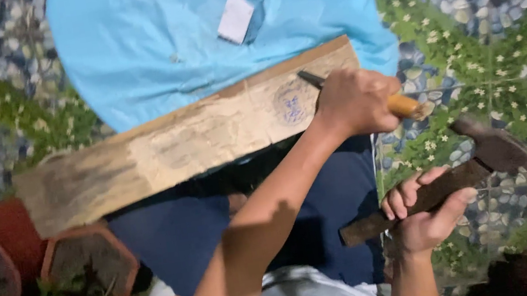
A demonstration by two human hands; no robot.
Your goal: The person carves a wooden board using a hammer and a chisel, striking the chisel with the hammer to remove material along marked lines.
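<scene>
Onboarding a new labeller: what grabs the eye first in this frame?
The long pale wooden plank lying across the middle, with the left hand pressing a wooden-handled chisel onto its right end. Lower right, the right hand grips a dark claw hammer above the pebble-and-flower patterned floor. A bright blue plastic sheet fills the top.

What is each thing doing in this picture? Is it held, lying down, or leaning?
Left hand: closed around the chisel handle.
Chisel: held slanted, metal tip on the plank.
Plank: lying tilted across the lap, partly carved, marked with a blue drawing.
Right hand: gripping the hammer handle.
Hammer: raised off the plank, touching nothing else.
Blue sheet: spread flat on the floor.
Clay pots: standing upright.
</scene>
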